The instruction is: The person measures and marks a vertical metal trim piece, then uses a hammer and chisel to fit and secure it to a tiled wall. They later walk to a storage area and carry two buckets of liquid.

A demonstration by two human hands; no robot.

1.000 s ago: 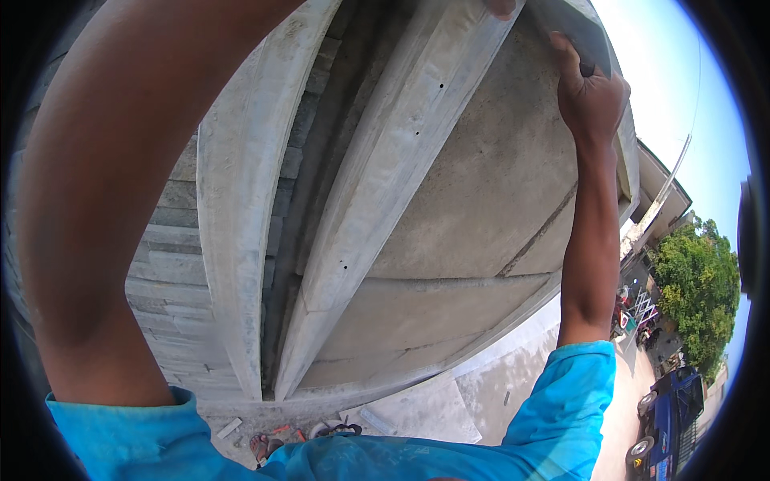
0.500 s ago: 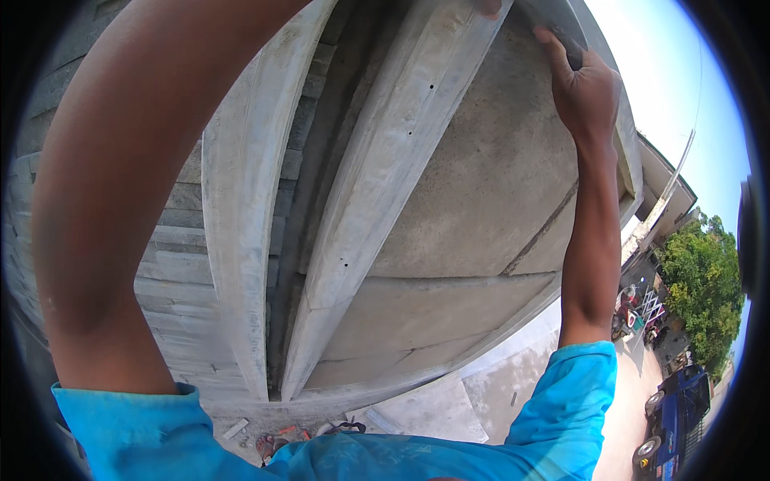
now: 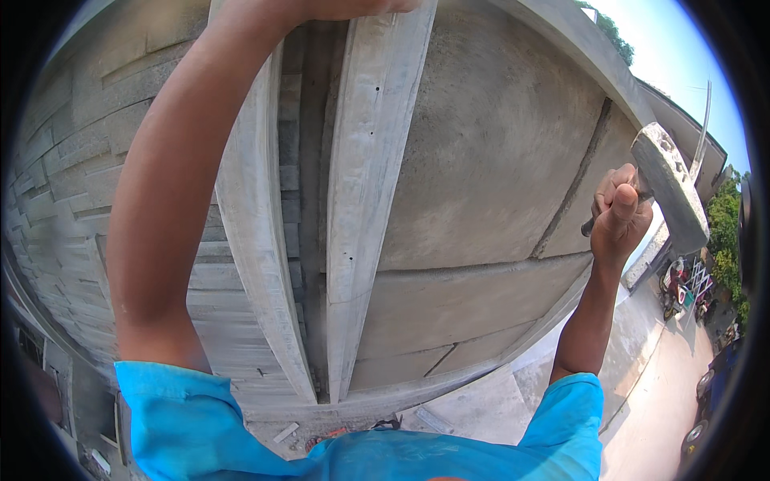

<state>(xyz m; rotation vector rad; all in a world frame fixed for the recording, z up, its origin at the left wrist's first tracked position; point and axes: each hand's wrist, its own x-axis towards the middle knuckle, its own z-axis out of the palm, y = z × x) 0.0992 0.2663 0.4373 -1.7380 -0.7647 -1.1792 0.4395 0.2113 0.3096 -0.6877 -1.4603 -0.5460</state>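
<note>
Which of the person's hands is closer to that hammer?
Right. The right hand grips the hammer by its handle; the left hand is far off, up at the picture's top edge.

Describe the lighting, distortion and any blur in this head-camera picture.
Head view: hard daylight, sky blown pale at upper right; the fisheye bends the concrete post and wall panel toward a black rim; the left forearm looms large and soft, its hand cut off at the top edge; the right hand and hammer are fairly sharp.
</note>
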